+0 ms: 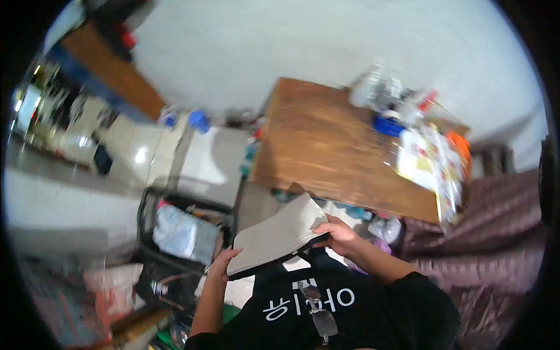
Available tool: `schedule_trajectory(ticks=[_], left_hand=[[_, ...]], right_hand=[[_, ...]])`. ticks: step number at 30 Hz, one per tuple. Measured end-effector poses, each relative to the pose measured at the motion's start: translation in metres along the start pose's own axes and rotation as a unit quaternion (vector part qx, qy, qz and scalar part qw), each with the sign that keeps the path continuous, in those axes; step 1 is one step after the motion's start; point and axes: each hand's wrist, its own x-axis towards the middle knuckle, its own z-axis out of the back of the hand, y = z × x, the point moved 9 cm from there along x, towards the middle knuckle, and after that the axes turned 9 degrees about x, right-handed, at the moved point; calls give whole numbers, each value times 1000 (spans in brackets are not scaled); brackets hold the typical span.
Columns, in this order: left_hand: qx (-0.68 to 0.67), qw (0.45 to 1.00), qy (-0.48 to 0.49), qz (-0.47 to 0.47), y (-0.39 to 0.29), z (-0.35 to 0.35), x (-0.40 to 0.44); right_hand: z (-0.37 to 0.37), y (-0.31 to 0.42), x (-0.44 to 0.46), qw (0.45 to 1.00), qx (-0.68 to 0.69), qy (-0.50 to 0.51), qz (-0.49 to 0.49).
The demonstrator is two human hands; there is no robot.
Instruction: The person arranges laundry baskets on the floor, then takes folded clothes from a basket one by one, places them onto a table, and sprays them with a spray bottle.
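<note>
A flat beige piece [277,233], which looks like folded cloth with a dark underside along its near edge, is held in front of my body. My left hand [223,263] grips its left end, with the thumb on top. At the opposite end, my right hand [339,233] is closed around the edge, thumb over the upper face and fingers underneath. The piece is tilted, its right end farther from me. What kind of article it is cannot be made out.
Beyond my hands stands a wooden table [326,146] with plastic bags [423,154] and a blue roll-like item [388,124] on its right side. A black crate [146,233] holding grey-blue cloth [184,233] is at left. Dark red patterned fabric [484,233] hangs or lies at right.
</note>
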Motion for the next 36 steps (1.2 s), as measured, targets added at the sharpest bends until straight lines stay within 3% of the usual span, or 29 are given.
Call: schedule_trajectory(ticks=[5,9,11,12,15,16,17,18,19,20,21,22,23,24,25,26,28,29,30,33,35,36], left_hand=[[180,962,186,-85,-71,-273,34],[291,892,287,-193,-101,-472,67],[365,837,331,-236,-116,-558,80],[269,844,383,-261,-118,-593,95],[298,797,402,-338,-126,-675,125],[325,772,371,-401,-125,-688,143],[344,797,325,-375,-107,-687,197],[337,790,295,-419,-98,-685,213],[457,743,181,-454,-84,-665,240],[423,798,203,-379,-58,-644,261],[507,750,96,-415,-46,-614,274],[506,751,130,-404,-25,-583,277],[481,808,173,-292,-10,-551,251],[460,818,197,-285,6,-516,254],[442,823,164,-317,18,-475,251],[424,826,129,-348,18,-435,243],[391,881,80,-255,13,-358,220],[368,904,62,-209,14,-322,206],[327,915,27,-234,8,-284,197],[223,926,-75,-297,1,-173,170],[151,924,-166,-309,-5,-103,132],[104,920,-218,-309,-3,-69,110]], right_hand=[[183,83,-131,968,118,-147,166],[299,157,-244,878,161,-246,378],[305,196,-301,823,167,-281,464],[333,205,-313,819,139,-277,483],[394,224,-339,779,142,-341,506],[417,233,-333,779,94,-324,529],[441,231,-320,787,77,-321,522],[462,221,-305,792,62,-344,501],[484,210,-291,796,47,-366,480],[543,179,-268,784,-13,-431,446],[601,148,-246,767,-70,-493,405],[550,138,-244,712,-88,-565,408],[554,116,-218,738,-55,-540,401],[603,101,-185,663,-245,-508,492],[558,83,-153,805,-65,-436,398],[505,78,-122,842,-42,-357,402],[396,77,-69,884,-128,-243,379],[357,74,-39,877,-251,-194,360],[310,61,-8,916,-262,-134,273],[162,34,44,803,-526,78,270],[87,11,77,726,-620,185,235],[49,3,90,688,-637,229,261]])
